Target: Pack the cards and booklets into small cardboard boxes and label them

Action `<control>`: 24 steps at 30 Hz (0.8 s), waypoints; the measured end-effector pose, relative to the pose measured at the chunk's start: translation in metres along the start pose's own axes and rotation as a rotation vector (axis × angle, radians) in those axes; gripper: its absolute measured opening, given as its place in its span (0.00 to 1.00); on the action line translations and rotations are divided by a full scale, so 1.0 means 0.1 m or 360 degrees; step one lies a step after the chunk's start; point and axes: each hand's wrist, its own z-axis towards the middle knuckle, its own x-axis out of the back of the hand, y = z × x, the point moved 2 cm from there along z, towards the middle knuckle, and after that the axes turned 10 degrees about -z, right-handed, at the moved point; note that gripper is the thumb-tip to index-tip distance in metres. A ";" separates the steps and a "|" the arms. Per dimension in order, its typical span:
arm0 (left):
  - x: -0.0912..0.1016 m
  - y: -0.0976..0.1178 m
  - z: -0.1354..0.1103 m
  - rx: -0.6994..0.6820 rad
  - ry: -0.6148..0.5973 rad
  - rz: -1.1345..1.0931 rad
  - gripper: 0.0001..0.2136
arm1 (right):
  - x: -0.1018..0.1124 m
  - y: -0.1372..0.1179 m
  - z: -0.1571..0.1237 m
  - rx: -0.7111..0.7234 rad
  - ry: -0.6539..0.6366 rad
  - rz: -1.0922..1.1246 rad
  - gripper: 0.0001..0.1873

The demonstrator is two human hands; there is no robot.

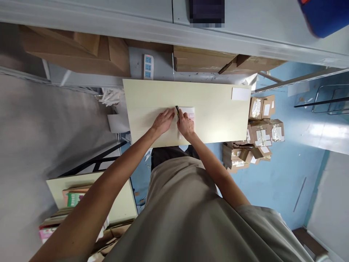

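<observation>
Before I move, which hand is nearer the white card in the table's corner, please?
Right. The right hand is left of the white card; the left hand is farther left.

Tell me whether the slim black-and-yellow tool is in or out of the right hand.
In: the right hand grips the tool, its black end protruding.

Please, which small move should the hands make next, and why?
Perhaps the left hand should draw slightly away: it lies close to the far end of the black-and-yellow tool, possibly sharp, that the right hand holds at the white paper.
</observation>
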 end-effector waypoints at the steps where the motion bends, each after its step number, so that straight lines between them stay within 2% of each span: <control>1: 0.00 0.00 0.00 -0.0006 0.0006 -0.0010 0.32 | 0.00 0.00 0.00 0.0002 0.0007 -0.0004 0.39; 6: -0.01 -0.01 0.02 -0.0019 0.0005 -0.0029 0.31 | -0.03 0.01 0.02 0.0035 0.0037 -0.0017 0.41; 13: -0.03 -0.03 0.05 0.0002 0.0043 -0.0057 0.32 | -0.07 0.04 0.04 0.0092 0.0059 -0.0032 0.39; 21: -0.08 -0.07 0.10 -0.0014 0.0111 -0.0131 0.31 | -0.01 0.04 -0.10 0.0126 -0.0031 -0.0059 0.37; 24: -0.08 -0.07 0.12 -0.0008 0.0099 -0.0094 0.29 | 0.05 0.02 -0.21 0.0146 -0.0114 -0.0167 0.39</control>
